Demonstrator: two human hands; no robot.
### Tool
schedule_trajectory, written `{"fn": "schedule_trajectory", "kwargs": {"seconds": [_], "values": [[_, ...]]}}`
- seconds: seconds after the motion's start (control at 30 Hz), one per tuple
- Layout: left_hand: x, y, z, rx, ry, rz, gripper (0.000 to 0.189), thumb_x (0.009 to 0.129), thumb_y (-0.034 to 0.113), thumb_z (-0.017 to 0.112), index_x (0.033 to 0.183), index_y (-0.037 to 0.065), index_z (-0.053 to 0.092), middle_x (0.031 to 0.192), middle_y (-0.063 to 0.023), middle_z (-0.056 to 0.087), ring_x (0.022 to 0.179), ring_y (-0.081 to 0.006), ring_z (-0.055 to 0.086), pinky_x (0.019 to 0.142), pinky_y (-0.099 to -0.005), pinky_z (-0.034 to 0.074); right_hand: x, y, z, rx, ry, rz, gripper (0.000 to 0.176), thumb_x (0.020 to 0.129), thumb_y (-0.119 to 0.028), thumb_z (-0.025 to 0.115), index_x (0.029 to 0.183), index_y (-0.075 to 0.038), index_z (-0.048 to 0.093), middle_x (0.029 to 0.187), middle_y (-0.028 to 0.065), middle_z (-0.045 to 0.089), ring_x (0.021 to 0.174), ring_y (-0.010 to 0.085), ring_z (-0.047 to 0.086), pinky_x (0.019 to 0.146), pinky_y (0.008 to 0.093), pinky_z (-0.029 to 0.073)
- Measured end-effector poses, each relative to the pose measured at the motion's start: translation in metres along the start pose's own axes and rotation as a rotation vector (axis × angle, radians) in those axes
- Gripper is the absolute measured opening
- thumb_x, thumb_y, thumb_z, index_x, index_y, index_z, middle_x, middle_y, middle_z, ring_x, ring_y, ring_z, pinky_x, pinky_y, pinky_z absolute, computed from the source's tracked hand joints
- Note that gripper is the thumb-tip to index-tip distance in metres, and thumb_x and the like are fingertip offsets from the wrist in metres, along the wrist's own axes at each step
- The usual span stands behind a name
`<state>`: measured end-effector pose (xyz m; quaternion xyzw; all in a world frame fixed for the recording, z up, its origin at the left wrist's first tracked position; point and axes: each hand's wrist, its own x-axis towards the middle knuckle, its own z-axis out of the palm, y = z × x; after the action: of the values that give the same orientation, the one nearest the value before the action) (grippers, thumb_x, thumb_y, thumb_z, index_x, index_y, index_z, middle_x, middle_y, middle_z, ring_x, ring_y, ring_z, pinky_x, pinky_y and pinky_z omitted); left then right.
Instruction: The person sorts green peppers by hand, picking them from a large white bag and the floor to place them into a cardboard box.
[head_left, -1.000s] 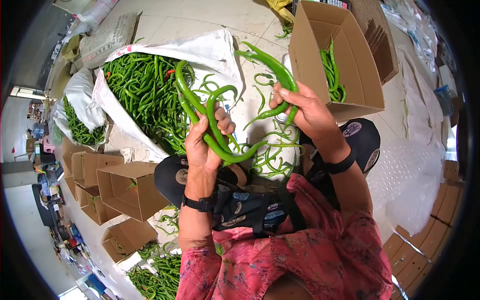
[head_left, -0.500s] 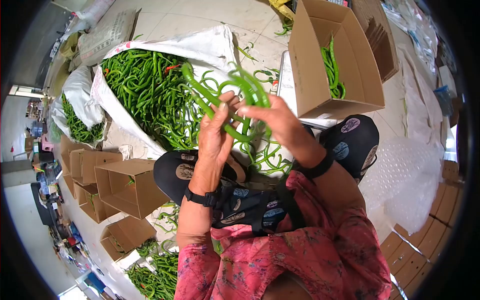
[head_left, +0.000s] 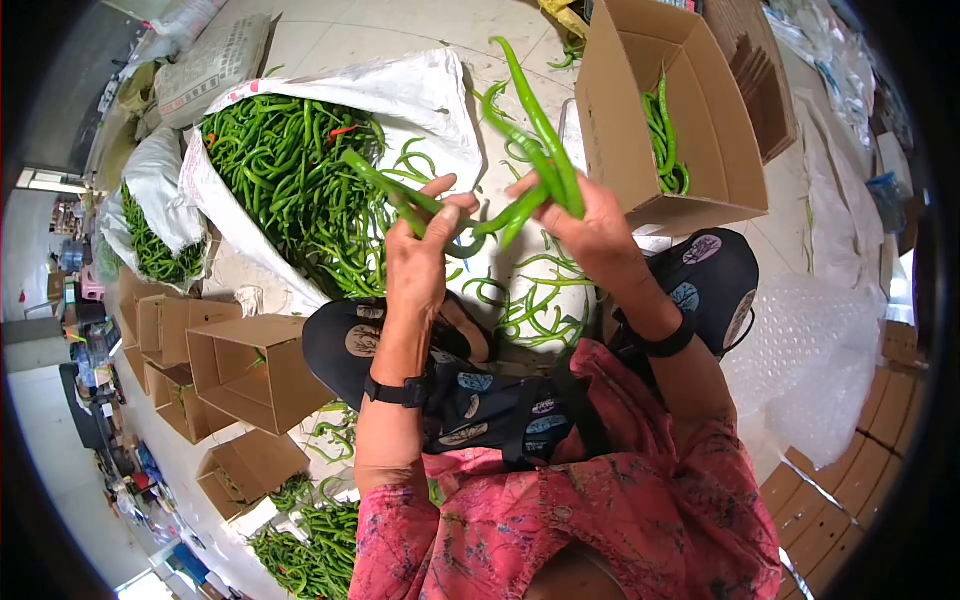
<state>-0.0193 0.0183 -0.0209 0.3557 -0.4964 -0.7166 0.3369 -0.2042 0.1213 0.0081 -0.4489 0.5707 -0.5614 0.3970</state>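
My left hand [head_left: 421, 240] is closed round green peppers [head_left: 385, 182] whose stems point up and left. To its right, my right hand [head_left: 590, 222] grips several long green peppers [head_left: 540, 130] that stick up past the fingers. Both hands are over the floor between my knees, a short gap apart. Beyond my left hand a white sack [head_left: 420, 95] lies open, with a large heap of green peppers [head_left: 290, 190] spilling from it. Loose peppers [head_left: 540, 305] lie below my right hand.
An open cardboard box [head_left: 715, 120] with a few peppers inside stands at the upper right. Smaller boxes [head_left: 245, 370] are at the left, and another pepper pile [head_left: 315, 545] lies at the lower left. Bubble wrap [head_left: 800, 360] lies to the right.
My hands have moved apart, my right hand going slightly right. The peppers in my right hand now point upward, and those in my left hand sit lower.
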Motion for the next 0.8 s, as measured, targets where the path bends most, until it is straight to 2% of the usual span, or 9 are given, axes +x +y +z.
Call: {"fn": "schedule_trajectory", "kwargs": {"seconds": [0.07, 0.13, 0.27, 0.37, 0.43, 0.53, 0.63, 0.7, 0.8], "values": [[-0.002, 0.001, 0.002, 0.102, 0.03, 0.063, 0.049, 0.095, 0.013, 0.058, 0.138, -0.005, 0.042, 0.105, -0.0127, 0.067, 0.101, -0.0247, 0.065, 0.091, -0.0347, 0.051, 0.006, 0.008, -0.003, 0.146, 0.214, -0.076, 0.023, 0.094, -0.016, 0.06, 0.11, 0.001, 0.059, 0.097, 0.0045, 0.064, 0.092, 0.0106, 0.057, 0.085, 0.0287, 0.046], [-0.004, 0.012, 0.007, -0.069, -0.029, 0.091, 0.052, 0.095, 0.013, 0.059, 0.139, -0.005, 0.04, 0.102, -0.0119, 0.066, 0.1, -0.0246, 0.066, 0.091, -0.0348, 0.05, 0.01, 0.013, -0.018, 0.243, 0.325, 0.092, 0.024, 0.094, -0.018, 0.06, 0.11, 0.0, 0.058, 0.097, 0.0057, 0.064, 0.09, 0.0123, 0.058, 0.085, 0.028, 0.045], [-0.001, 0.011, 0.006, -0.379, 0.021, 0.087, 0.058, 0.095, 0.015, 0.062, 0.143, -0.002, 0.034, 0.109, -0.0157, 0.064, 0.106, -0.0292, 0.063, 0.097, -0.042, 0.05, -0.003, 0.011, -0.026, 0.247, 0.332, 0.11, 0.025, 0.095, -0.022, 0.059, 0.108, -0.001, 0.058, 0.098, 0.007, 0.064, 0.088, 0.0137, 0.059, 0.084, 0.0275, 0.045], [0.005, -0.003, 0.001, -0.432, 0.136, 0.045, 0.043, 0.094, 0.014, 0.064, 0.13, -0.001, 0.047, 0.113, -0.0168, 0.062, 0.109, -0.0307, 0.062, 0.099, -0.0441, 0.051, -0.017, 0.0, -0.013, 0.475, -0.064, 0.195, 0.03, 0.095, -0.024, 0.057, 0.113, 0.0, 0.054, 0.107, 0.013, 0.065, 0.095, 0.0166, 0.059, 0.085, 0.0294, 0.047], [0.004, -0.003, 0.002, -0.473, 0.166, 0.004, 0.03, 0.094, 0.015, 0.065, 0.117, -0.001, 0.055, 0.109, -0.0148, 0.062, 0.107, -0.0297, 0.062, 0.096, -0.0421, 0.053, -0.017, -0.009, -0.012, 0.442, -0.119, 0.179, 0.032, 0.094, -0.025, 0.058, 0.115, 0.0, 0.053, 0.108, 0.0135, 0.065, 0.097, 0.0175, 0.06, 0.086, 0.0303, 0.047], [0.005, -0.002, -0.004, -0.531, 0.098, 0.04, 0.031, 0.094, 0.015, 0.064, 0.119, -0.001, 0.055, 0.104, -0.0129, 0.062, 0.103, -0.0278, 0.063, 0.097, -0.0428, 0.054, -0.022, -0.012, -0.02, 0.458, -0.089, 0.17, 0.032, 0.096, -0.024, 0.056, 0.117, 0.001, 0.052, 0.107, 0.0134, 0.065, 0.095, 0.017, 0.06, 0.085, 0.0295, 0.048], [0.002, 0.004, -0.002, -0.469, 0.132, 0.041, 0.036, 0.095, 0.017, 0.063, 0.124, -0.002, 0.052, 0.098, -0.0108, 0.061, 0.093, -0.0222, 0.063, 0.082, -0.0356, 0.056, -0.025, -0.007, -0.041, 0.254, 0.157, 0.055, 0.025, 0.099, -0.021, 0.053, 0.113, 0.001, 0.054, 0.1, 0.0115, 0.064, 0.088, 0.0155, 0.06, 0.079, 0.0268, 0.049], [0.0, 0.007, -0.001, -0.415, 0.13, 0.052, 0.038, 0.096, 0.018, 0.061, 0.127, -0.002, 0.051, 0.096, -0.0101, 0.061, 0.088, -0.0194, 0.062, 0.075, -0.0319, 0.055, -0.023, -0.003, -0.054, 0.567, 0.324, 0.142, 0.021, 0.102, -0.018, 0.05, 0.11, 0.0, 0.056, 0.094, 0.0097, 0.062, 0.082, 0.0147, 0.06, 0.074, 0.0255, 0.049], [-0.007, 0.017, 0.009, 0.02, -0.032, 0.088, 0.047, 0.097, 0.026, 0.056, 0.131, -0.005, 0.049, 0.082, -0.0047, 0.057, 0.07, -0.0125, 0.051, 0.064, -0.0265, 0.044, -0.021, 0.009, -0.06, 0.589, 0.281, 0.196, 0.02, 0.101, -0.017, 0.051, 0.109, 0.0, 0.056, 0.092, 0.0101, 0.062, 0.079, 0.0148, 0.059, 0.071, 0.0267, 0.049]]}}
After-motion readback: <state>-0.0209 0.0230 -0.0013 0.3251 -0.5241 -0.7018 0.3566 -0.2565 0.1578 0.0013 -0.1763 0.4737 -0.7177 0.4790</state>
